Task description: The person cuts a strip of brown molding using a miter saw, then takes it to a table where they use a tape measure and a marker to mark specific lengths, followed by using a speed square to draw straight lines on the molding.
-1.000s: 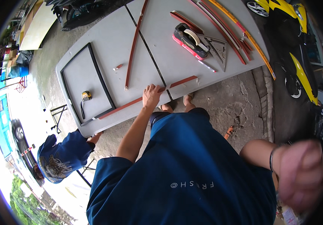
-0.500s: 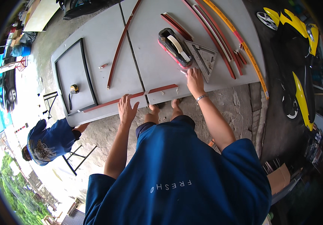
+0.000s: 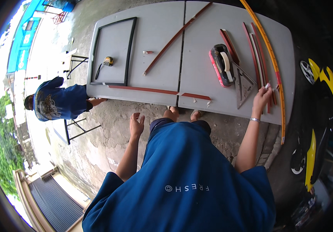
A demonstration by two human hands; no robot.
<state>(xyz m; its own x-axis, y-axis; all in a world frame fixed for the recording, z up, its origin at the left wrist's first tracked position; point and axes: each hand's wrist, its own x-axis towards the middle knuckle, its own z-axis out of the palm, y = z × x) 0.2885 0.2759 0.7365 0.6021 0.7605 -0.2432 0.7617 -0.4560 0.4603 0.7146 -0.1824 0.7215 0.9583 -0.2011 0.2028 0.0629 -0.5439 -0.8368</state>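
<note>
The right hand [image 3: 262, 101] is at the table's right end, its fingers drawn in narrow around a small whitish object [image 3: 267, 86] too small to identify; this object is above the lower part of several long, dark-red, narrow strips [image 3: 254, 54] – whether the hand touches them, I cannot tell. The left hand [image 3: 136, 125] is apart from the grey, smooth-topped table [image 3: 158, 31], over the floor, its fingers loosely parted.

Left of the right hand lies a grey, flat triangular square [image 3: 244, 86]; just beside it sits a black-and-red oblong tool with a pale handle [image 3: 222, 65]; a long orange-yellow ruler [image 3: 268, 43] runs along the right edge; near the front edge lies a dark-red strip [image 3: 143, 89]; at the left, a black rectangular frame [image 3: 130, 46] surrounds a yellow-and-black tape measure [image 3: 108, 61].
</note>
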